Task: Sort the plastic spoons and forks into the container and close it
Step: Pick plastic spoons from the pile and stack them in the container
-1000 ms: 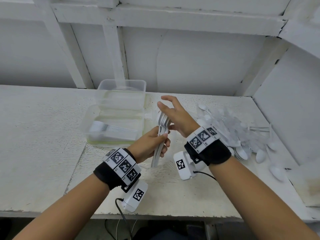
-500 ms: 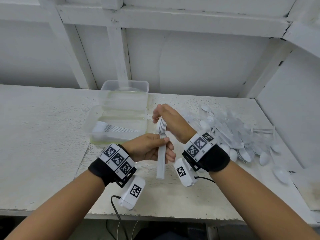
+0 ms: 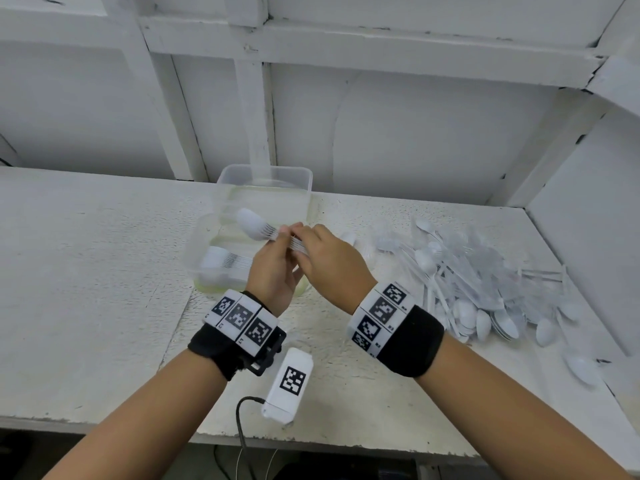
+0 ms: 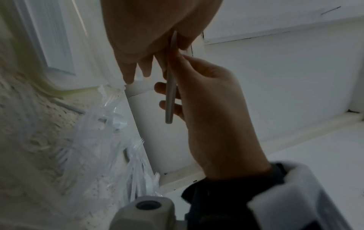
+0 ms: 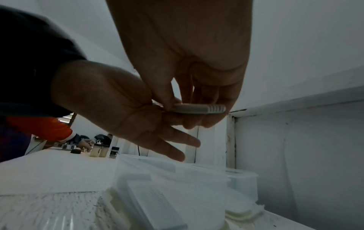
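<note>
Both hands hold one stack of white plastic cutlery (image 3: 254, 226) level above the clear container (image 3: 221, 188). Its heads point left, its handles right. My left hand (image 3: 282, 237) pinches the stack's middle from below. From the right, my right hand (image 3: 301, 239) curls over the handles. The right wrist view shows the stacked handle ends (image 5: 199, 109) between my right hand's thumb and fingers. The left wrist view shows the stack (image 4: 170, 96) edge-on. Another neat stack (image 3: 225, 263) lies inside the container. A loose pile of spoons and forks (image 3: 467, 271) lies on the table to the right.
The white table (image 3: 86, 271) ends at a side wall (image 3: 588, 254) just past the pile. A shelf beam (image 3: 346, 46) runs overhead. Far left in the right wrist view, another person's orange sleeve (image 5: 45, 129) reaches toward small jars (image 5: 98, 151).
The stack stood upright between my hands near the table's front. It now lies level and has moved up and back over the container, both hands going with it.
</note>
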The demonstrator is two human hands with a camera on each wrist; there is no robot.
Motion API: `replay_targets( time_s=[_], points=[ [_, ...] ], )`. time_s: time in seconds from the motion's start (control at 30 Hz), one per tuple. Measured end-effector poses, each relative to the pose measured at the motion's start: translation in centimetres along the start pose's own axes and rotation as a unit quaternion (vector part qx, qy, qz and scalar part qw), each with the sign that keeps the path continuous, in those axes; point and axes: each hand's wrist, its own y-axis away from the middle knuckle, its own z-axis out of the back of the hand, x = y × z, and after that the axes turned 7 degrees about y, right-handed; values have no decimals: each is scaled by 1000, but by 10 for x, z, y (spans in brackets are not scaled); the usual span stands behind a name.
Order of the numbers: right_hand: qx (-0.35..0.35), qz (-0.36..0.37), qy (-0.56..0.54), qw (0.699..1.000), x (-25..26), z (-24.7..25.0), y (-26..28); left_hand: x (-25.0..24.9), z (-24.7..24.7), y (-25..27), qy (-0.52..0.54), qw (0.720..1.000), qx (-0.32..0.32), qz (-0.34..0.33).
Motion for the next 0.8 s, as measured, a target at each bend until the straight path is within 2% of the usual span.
replay_targets(
  time_s=[0.1, 0.2, 0.23, 0.33, 0.4, 0.5, 0.57, 0.63, 0.7, 0.8],
  points=[
    [5, 14, -25, 1000, 5, -8, -7, -8, 7, -1, -36, 999, 9, 0],
    [14, -13, -65, 998, 7, -9, -19, -31, 16, -3, -158, 986, 31, 38],
    [13, -22, -77, 997, 7, -7, -24, -43, 20, -5, -226, 972, 31, 55],
    [16, -42, -89, 995, 7, -6, -41, -87, 36, -13, -415, 905, 40, 82],
    [39, -58, -89, 994, 5, -10, -54, -116, 49, -21, -472, 878, 27, 69],
    [86, -65, -68, 992, 4, -19, -74, -145, 71, -42, -528, 848, -36, -11],
    [118, -61, -52, 990, 6, -26, -87, -155, 85, -57, -588, 804, -77, -50],
    [155, -52, -34, 986, 10, -37, -98, -157, 96, -69, -637, 764, -99, -23],
    [190, -48, -20, 980, 13, -49, -108, -154, 103, -76, -646, 755, -104, 47],
    [229, -41, -1, 972, 18, -64, -116, -146, 108, -81, -604, 781, -100, 121]
  ],
)
